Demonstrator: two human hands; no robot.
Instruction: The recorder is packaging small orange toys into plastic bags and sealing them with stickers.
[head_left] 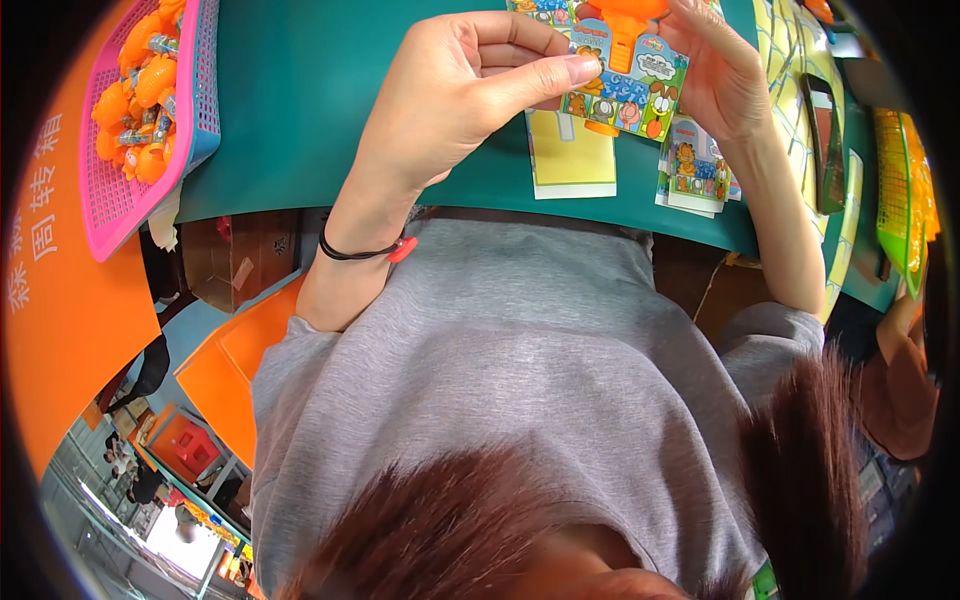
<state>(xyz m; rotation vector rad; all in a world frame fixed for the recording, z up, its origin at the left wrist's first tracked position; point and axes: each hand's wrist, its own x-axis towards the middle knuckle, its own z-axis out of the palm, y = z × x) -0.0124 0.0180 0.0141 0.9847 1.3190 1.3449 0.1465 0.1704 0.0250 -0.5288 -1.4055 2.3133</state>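
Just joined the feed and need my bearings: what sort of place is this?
Probably a toy packing bench in a workshop: a pink basket of orange toys, printed cards stacked on a green table, and both hands fitting a toy to a card.

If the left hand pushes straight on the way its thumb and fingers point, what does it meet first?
The left hand points toward the right of the picture, at the printed card with the orange toy already between both hands. Past it sits the right hand. So the card first, then probably the other hand's fingers; depth is unclear.

orange toy [622, 20]: top cut off by upper edge | printed card [628, 85]: partly hidden behind fingers [545, 75]
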